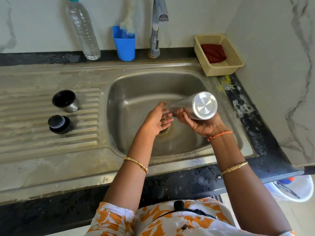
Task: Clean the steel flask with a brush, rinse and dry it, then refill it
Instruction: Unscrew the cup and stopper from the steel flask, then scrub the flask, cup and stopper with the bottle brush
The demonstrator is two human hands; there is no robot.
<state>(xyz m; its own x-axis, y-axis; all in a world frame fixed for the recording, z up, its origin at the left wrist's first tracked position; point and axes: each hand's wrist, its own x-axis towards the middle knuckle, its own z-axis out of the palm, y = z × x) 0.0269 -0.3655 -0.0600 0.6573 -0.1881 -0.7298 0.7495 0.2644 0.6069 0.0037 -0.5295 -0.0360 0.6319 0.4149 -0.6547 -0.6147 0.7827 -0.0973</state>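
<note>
Steel sink [221, 155] set in a black stone counter [252, 116], marble walls far and right. Right hand [202, 124] grips the steel flask [196, 106], tipped mouth-down over the basin; left hand [157, 120] open, fingers straight, at its mouth. Cup [66, 101] and stopper [58, 124] on the left drainboard. Brush [127, 19] in a blue holder [124, 46], far.

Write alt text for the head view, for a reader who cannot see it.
Over the sink, the right hand grips a steel flask tilted mouth-down, base toward the camera, with the left hand open at its mouth. Two caps sit on the drainboard at left; a brush stands in a blue cup by the tap.
</note>
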